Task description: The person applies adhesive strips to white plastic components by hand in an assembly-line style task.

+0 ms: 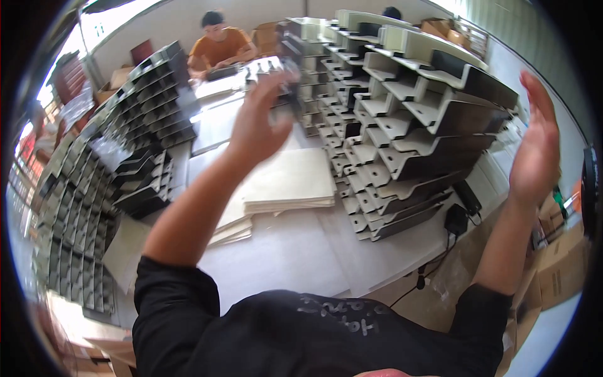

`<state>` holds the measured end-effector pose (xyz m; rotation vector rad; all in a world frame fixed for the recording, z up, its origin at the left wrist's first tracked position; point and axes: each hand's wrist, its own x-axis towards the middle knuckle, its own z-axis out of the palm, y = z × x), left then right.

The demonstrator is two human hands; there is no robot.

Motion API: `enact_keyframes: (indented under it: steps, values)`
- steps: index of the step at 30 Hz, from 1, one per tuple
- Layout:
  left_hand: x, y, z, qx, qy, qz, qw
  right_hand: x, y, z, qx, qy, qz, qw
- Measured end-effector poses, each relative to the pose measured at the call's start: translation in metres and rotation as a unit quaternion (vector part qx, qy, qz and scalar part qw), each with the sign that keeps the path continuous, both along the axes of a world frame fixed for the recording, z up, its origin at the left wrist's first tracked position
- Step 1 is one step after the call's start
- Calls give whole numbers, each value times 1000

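Observation:
My left hand (259,122) is raised over the table, its fingers apart and slightly blurred, with nothing in it. Under its wrist lies a stack of cream sheets (292,179), with more sheets partly beneath. My right hand (536,141) is held up at the right, fingers stretched out and holding nothing. Between the two hands rises a tall stack of black and cream moulded pieces (402,166), with openings facing the sheets. My right hand is just beyond the stack's right side, and I see no contact.
Stacked grey pieces (75,220) line the table's left, beside loose black pieces (144,179). A black power adapter (455,220) with a cable sits at the right edge of the white table (270,264). Cardboard boxes (556,270) stand right. Across the table a person (223,47) works.

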<state>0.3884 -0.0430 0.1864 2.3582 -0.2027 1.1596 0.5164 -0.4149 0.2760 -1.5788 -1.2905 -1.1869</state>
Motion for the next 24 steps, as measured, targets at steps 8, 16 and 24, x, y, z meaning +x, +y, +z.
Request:
enact_keyframes:
  steps: [8, 16, 24]
  values:
    - [-268, -10, -208, -145, 255, 264, 919, -166, 98, -62, -354, 204, 646, 645]
    - [-340, -25, -264, -73, 266, 399, 875, -213, 124, -37, -248, 162, 693, 657]
    - [-342, -13, -281, -40, 254, 364, 895, -219, 122, -45, -303, 44, 568, 764]
